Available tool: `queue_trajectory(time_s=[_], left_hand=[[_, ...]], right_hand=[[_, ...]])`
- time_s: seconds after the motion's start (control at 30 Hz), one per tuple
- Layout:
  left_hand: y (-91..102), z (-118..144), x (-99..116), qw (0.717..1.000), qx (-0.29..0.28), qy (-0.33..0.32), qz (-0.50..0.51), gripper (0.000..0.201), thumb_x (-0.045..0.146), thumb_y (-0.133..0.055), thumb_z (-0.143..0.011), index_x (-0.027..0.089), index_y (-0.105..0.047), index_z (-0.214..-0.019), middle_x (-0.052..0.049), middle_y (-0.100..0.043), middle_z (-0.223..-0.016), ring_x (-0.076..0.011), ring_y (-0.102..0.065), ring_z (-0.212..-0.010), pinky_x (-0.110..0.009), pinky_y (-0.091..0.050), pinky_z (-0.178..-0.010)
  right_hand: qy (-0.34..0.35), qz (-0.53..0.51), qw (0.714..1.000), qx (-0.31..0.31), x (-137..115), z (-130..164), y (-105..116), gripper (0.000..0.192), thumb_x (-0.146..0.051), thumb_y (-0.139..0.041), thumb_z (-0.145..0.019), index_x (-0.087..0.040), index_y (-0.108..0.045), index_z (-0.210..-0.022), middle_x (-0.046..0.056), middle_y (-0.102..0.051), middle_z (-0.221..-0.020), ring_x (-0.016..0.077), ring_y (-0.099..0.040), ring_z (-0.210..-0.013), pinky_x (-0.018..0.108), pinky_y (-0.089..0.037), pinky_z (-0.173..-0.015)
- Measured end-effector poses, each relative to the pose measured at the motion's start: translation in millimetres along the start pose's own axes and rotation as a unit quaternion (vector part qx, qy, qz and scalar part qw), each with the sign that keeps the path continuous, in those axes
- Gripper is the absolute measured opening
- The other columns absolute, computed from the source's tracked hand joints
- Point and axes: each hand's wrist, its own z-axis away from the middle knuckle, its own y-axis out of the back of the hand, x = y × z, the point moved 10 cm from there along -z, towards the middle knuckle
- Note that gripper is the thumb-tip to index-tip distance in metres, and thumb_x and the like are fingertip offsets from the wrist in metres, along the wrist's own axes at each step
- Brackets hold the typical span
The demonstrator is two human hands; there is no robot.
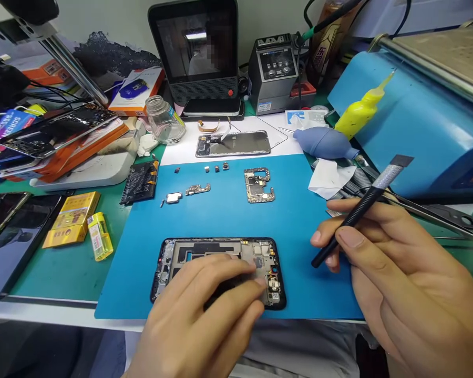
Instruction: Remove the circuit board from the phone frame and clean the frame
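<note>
A phone mid-frame [260, 249] with its inside facing up lies near the front edge of the blue mat. My left hand [205, 310] reaches over its middle, fingers stretched and slightly bent, fingertips over the right-hand part of the frame. Whether they press on it I cannot tell, and the hand covers much of the lower side. To the right, my right hand [394, 257] pinches a slim black-handled tool [358, 212] between thumb and fingers. Its silvery collar and flat, slanted dark end point up and away; the plain black end points down toward the mat.
The mat [220, 223] bears a logic board [258, 186], a small board [197, 189], a speaker module [174, 198] and several tiny parts. A battery [141, 181] lies left; behind is a screen [233, 143]. A blue air blower [325, 143] and tweezers [433, 210] are right.
</note>
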Motion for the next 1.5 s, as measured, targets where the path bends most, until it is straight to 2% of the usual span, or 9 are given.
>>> queue_trajectory(time_s=[0.13, 0.23, 0.37, 0.5, 0.97, 1.1, 1.23, 1.37, 1.5], left_hand=[[0.0, -1.1, 6.1, 0.999, 0.031, -0.009, -0.044, 0.018, 0.025, -0.077, -0.114, 0.029, -0.082, -0.131, 0.006, -0.086, -0.125, -0.0132, -0.077, -0.119, -0.024, -0.056, -0.118], [-4.3, -8.1, 9.4, 0.998, 0.031, 0.003, -0.046, 0.015, 0.025, -0.076, -0.115, 0.028, -0.081, -0.13, 0.006, -0.086, -0.117, -0.0148, -0.078, -0.111, -0.029, -0.059, -0.107], [-4.8, -14.7, 9.0, 0.997, 0.045, 0.036, -0.05, 0.007, 0.028, -0.075, -0.116, 0.028, -0.079, -0.121, 0.005, -0.084, -0.109, -0.0181, -0.075, -0.102, -0.036, -0.057, -0.098], [-8.8, -17.0, 14.5, 0.996, 0.027, 0.008, -0.082, 0.007, 0.028, -0.074, -0.116, 0.027, -0.079, -0.12, 0.004, -0.084, -0.11, -0.0195, -0.073, -0.103, -0.037, -0.054, -0.096], [-8.5, -27.5, 29.9, 0.989, -0.005, -0.059, -0.136, 0.011, 0.024, -0.066, -0.119, 0.02, -0.076, -0.121, 0.001, -0.085, -0.112, -0.0218, -0.076, -0.101, -0.04, -0.054, -0.092], [-6.8, -28.5, 24.8, 0.993, -0.013, -0.052, -0.108, 0.016, 0.026, -0.064, -0.121, 0.02, -0.079, -0.12, -0.001, -0.086, -0.117, -0.0211, -0.078, -0.106, -0.038, -0.056, -0.096], [-8.1, -31.7, 20.5, 0.994, -0.028, -0.048, -0.098, 0.021, 0.027, -0.062, -0.122, 0.02, -0.082, -0.12, -0.002, -0.086, -0.132, -0.0229, -0.077, -0.122, -0.038, -0.054, -0.107], [-7.7, -35.1, 18.6, 0.994, -0.026, -0.031, -0.097, 0.024, 0.031, -0.061, -0.123, 0.023, -0.083, -0.118, 0.002, -0.086, -0.135, -0.0228, -0.074, -0.128, -0.041, -0.043, -0.122], [-6.2, -37.7, 14.9, 0.995, -0.012, 0.001, -0.096, 0.022, 0.032, -0.065, -0.122, 0.029, -0.082, -0.109, 0.008, -0.086, -0.13, -0.0221, -0.069, -0.134, -0.041, -0.029, -0.134]], right_hand=[[0.002, 0.002, 1.0, -0.001, -6.5, -6.0, -7.6, 0.053, -0.072, -0.083, -0.094, -0.027, -0.077, -0.121, 0.008, -0.074, -0.097, 0.0264, -0.073, -0.083, 0.035, -0.066, -0.062], [-0.004, 0.003, 1.0, 0.002, -4.4, -0.1, -3.6, 0.051, -0.069, -0.084, -0.095, -0.026, -0.078, -0.122, 0.008, -0.074, -0.096, 0.0256, -0.072, -0.08, 0.035, -0.066, -0.061], [-0.015, -0.003, 1.0, -0.005, 3.6, 10.9, 4.7, 0.037, -0.056, -0.088, -0.099, -0.03, -0.081, -0.125, 0.006, -0.078, -0.097, 0.0205, -0.071, -0.077, 0.026, -0.065, -0.062], [-0.009, -0.008, 1.0, -0.02, 7.7, 15.1, 6.1, 0.028, -0.047, -0.089, -0.102, -0.037, -0.083, -0.127, 0.001, -0.079, -0.098, 0.0152, -0.071, -0.076, 0.017, -0.063, -0.066], [-0.013, -0.027, 1.0, -0.008, 6.1, 17.9, 6.3, 0.031, -0.046, -0.093, -0.099, -0.036, -0.085, -0.128, 0.002, -0.081, -0.1, 0.0163, -0.074, -0.079, 0.017, -0.064, -0.065], [-0.007, -0.025, 1.0, -0.013, 6.6, 17.2, 5.2, 0.031, -0.045, -0.092, -0.1, -0.037, -0.084, -0.129, 0.001, -0.081, -0.106, 0.0156, -0.075, -0.082, 0.016, -0.064, -0.068], [0.001, -0.025, 1.0, -0.018, 6.3, 17.5, 7.0, 0.03, -0.045, -0.089, -0.103, -0.036, -0.083, -0.131, 0.002, -0.081, -0.112, 0.0168, -0.075, -0.088, 0.018, -0.064, -0.07], [-0.002, -0.026, 0.999, -0.031, 5.9, 18.7, 4.8, 0.028, -0.047, -0.087, -0.105, -0.037, -0.083, -0.131, 0.001, -0.08, -0.109, 0.0165, -0.074, -0.086, 0.019, -0.063, -0.069], [-0.007, -0.031, 0.999, -0.014, 7.2, 18.4, 7.5, 0.029, -0.047, -0.09, -0.102, -0.037, -0.084, -0.129, 0.001, -0.079, -0.129, 0.0159, -0.076, -0.092, 0.018, -0.064, -0.07]])
